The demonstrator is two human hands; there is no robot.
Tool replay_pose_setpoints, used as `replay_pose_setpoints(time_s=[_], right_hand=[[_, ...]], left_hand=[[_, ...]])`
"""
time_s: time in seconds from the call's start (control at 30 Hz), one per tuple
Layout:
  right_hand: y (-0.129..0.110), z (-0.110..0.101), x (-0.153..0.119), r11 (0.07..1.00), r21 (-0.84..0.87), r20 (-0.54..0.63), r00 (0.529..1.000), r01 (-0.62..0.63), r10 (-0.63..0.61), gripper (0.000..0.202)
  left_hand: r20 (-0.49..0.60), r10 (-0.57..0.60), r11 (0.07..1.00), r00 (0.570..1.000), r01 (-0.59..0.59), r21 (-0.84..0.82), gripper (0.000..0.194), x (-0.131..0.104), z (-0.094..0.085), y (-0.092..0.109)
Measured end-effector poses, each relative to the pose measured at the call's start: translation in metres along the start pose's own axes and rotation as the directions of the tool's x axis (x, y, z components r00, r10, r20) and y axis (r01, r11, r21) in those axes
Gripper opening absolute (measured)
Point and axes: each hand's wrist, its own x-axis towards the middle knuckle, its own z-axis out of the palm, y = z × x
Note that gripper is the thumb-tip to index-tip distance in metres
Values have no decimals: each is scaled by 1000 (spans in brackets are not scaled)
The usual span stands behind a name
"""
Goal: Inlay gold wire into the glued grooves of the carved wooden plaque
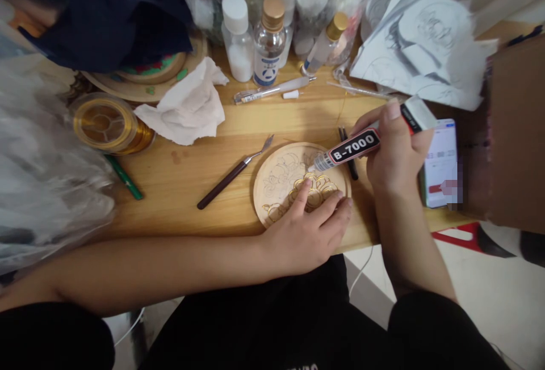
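In my right hand (389, 157) is a tube of B-7000 glue (355, 146), gripped with the thumb on top. Its nozzle points down and left, at the drawn lines on a round wooden board (259, 188). I cannot tell whether the tip touches the surface. My left hand (313, 219) lies on the board's near part with its fingers spread, covering some of the design. Gold wire (327, 183) follows part of the floral drawing; the far left part shows only pencil lines. Behind the tube lie black tweezers (352, 160), partly hidden.
A small spatula (230, 180) with a dark handle lies left of the board. Beyond are a pen (272, 91), a white cap (291, 95), bottles (269, 46) and crumpled tissue (191, 103). A gold wire spool (110, 123) sits left; a phone (440, 160) and cardboard box (517, 131) stand right.
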Motion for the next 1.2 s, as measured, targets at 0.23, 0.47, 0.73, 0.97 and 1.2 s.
replay_pose_setpoints(time_s=[0.23, 0.47, 0.73, 0.97, 1.2], right_hand=[[4, 1, 1, 1000, 0, -41, 999, 19, -19, 42], [3, -1, 0, 999, 6, 11, 999, 32, -32, 44], [4, -1, 1, 999, 19, 7, 999, 41, -41, 43], [6, -2, 1, 1000, 5, 8, 1000, 23, -23, 44], [5, 0, 1, 997, 19, 26, 997, 72, -72, 44]], left_hand=[[-9, 0, 1000, 1000, 0, 6, 40, 1, 0, 0], [-4, -3, 1000, 1000, 3, 15, 40, 0, 0, 0], [-3, -2, 1000, 1000, 2, 10, 39, 0, 0, 0], [-2, 5, 1000, 1000, -5, 7, 40, -1, 0, 0], [-9, -1, 1000, 1000, 1, 8, 40, 0, 1, 1]])
